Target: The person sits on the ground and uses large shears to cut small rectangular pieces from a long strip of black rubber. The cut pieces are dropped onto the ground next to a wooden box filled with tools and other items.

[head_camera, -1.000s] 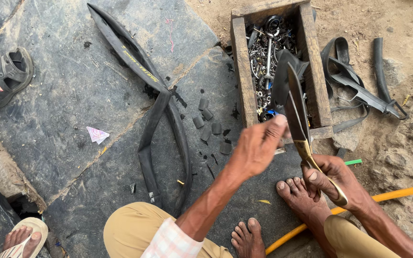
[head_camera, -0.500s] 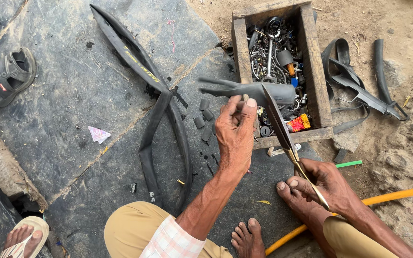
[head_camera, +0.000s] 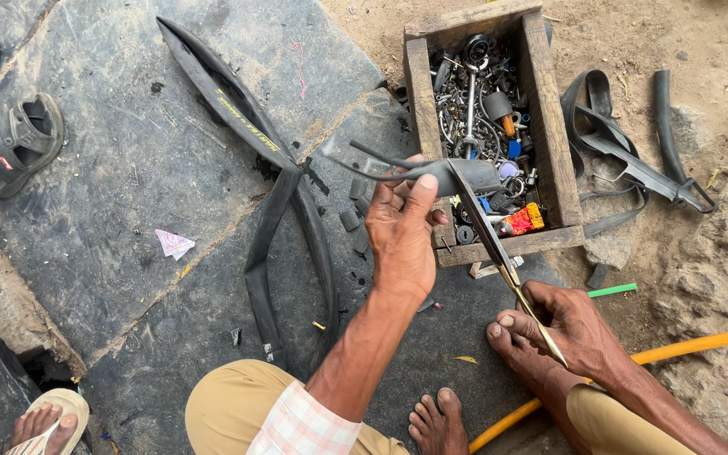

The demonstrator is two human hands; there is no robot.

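1. The left hand [head_camera: 402, 232] is raised over the stone slab [head_camera: 111, 177], its fingers curled and its thumb pressed down on a strip of black rubber [head_camera: 431, 173], pinching it near the middle.
2. The strip runs roughly level, its thin cut end pointing left and its wider grey end reaching over the front of the wooden box [head_camera: 549, 143].
3. The right hand [head_camera: 570, 329] rests low, just above a bare foot [head_camera: 524, 354], and is closed around the handles of a pair of long scissors [head_camera: 499, 253].
4. The scissor blades slant up and to the left, and their tips meet the rubber strip just right of the left thumb (whether the blades are parted or together there is hard to tell).
5. The box holds a heap of metal parts, bolts and small coloured bits.
6. A long black inner tube [head_camera: 271, 211] lies bent across the slab, with small cut rubber scraps [head_camera: 351, 215] beside it.
7. More rubber strips [head_camera: 634, 160] lie on the dirt right of the box, and an orange hose [head_camera: 701, 345] runs past the right wrist.
8. A dark sandal [head_camera: 18, 143] sits at the far left of the slab.
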